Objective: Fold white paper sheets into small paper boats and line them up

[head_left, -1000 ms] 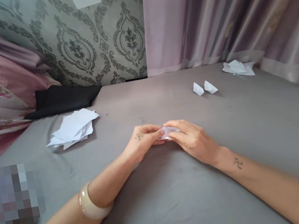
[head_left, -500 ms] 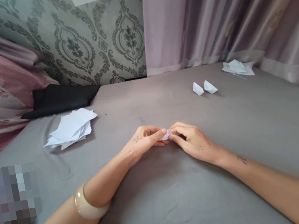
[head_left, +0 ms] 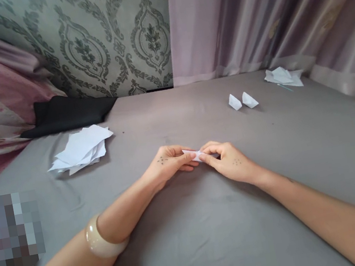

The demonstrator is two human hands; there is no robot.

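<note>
Between my two hands is a small folded piece of white paper (head_left: 197, 153), mostly covered by the fingers. My left hand (head_left: 171, 159) pinches its left part, thumb on top and fingers beneath. Its right part is gripped by my right hand (head_left: 225, 157), with thumb and fingers closed on it. Both hands are low over the grey sheet (head_left: 186, 223). Farther off to the right stand two small folded paper shapes (head_left: 235, 101), side by side, resembling little boats.
A loose stack of white paper (head_left: 80, 148) lies at the left, in front of a folded black cloth (head_left: 71, 113). More white paper pieces (head_left: 283, 76) lie at the far right, beside a thin bluish strip (head_left: 285, 87). Curtains (head_left: 228, 14) and a patterned wall (head_left: 119, 37) border the back.
The right thumb has shifted onto the front of the folded paper, and more of the paper shows between the hands. The whole view has tilted slightly down.
</note>
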